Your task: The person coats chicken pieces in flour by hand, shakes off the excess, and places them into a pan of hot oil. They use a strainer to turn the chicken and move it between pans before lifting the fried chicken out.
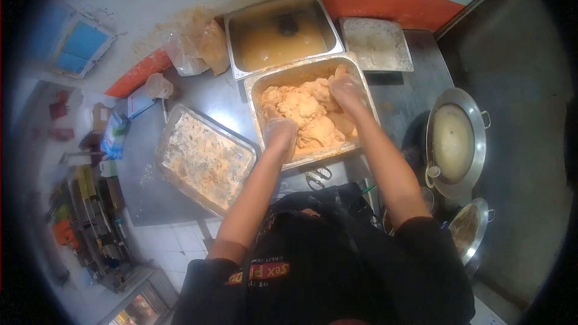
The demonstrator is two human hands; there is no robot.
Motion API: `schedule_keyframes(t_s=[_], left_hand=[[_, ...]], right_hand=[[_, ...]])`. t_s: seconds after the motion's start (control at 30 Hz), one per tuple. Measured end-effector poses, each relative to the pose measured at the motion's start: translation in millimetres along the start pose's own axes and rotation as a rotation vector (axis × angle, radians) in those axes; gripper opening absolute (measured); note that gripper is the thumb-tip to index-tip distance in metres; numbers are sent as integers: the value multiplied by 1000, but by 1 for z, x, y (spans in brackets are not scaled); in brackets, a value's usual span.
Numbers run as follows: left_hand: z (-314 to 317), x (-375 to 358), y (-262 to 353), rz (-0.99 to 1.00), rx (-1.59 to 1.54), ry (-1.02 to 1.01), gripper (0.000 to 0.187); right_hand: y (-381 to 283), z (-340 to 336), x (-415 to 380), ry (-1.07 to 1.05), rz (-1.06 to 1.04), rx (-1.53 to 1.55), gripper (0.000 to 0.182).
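A deep steel pan (253,93) stands in front of me, holding a heap of pale, flour-coated pieces (301,105) that look like breaded meat. Both hands are inside it. My left hand (282,135) touches the coated pieces at the near left side, and its fingers are sunk out of sight among them. At the far right wall my right hand (347,90) rests against the heap, dusted with coating. Its fingers are too blurred and covered to show whether they are closed.
Behind stands a steel pan (280,36) of cloudy brownish liquid. A flour-crusted tray (208,153) lies at left, a whitish tray (378,45) at back right. Near me lie scissors (318,177). Large woks (451,144) with a ladle (431,174) sit at right. A plastic bag (186,51) leans on the wall.
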State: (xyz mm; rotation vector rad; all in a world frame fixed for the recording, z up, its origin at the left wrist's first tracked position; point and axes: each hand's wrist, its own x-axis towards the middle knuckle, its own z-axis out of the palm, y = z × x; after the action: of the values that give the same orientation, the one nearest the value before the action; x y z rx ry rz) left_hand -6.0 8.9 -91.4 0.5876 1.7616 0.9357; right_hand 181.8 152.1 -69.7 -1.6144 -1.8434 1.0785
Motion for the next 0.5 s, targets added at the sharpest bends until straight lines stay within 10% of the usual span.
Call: schedule_keyframes(t_s=[0.07, 0.2, 0.27, 0.5], left_hand=[[13, 4, 23, 44, -122, 170, 32], [3, -25, 107, -57, -248, 143, 31], [0, 11, 75, -56, -300, 30, 32], [7, 9, 97, 24, -377, -84, 33]], right_hand=[[99, 76, 57, 167, 134, 28, 35], [-10, 49, 37, -88, 146, -496, 30], [-8, 43, 31, -208, 165, 286, 26], [-69, 28, 4, -311, 118, 545, 21]])
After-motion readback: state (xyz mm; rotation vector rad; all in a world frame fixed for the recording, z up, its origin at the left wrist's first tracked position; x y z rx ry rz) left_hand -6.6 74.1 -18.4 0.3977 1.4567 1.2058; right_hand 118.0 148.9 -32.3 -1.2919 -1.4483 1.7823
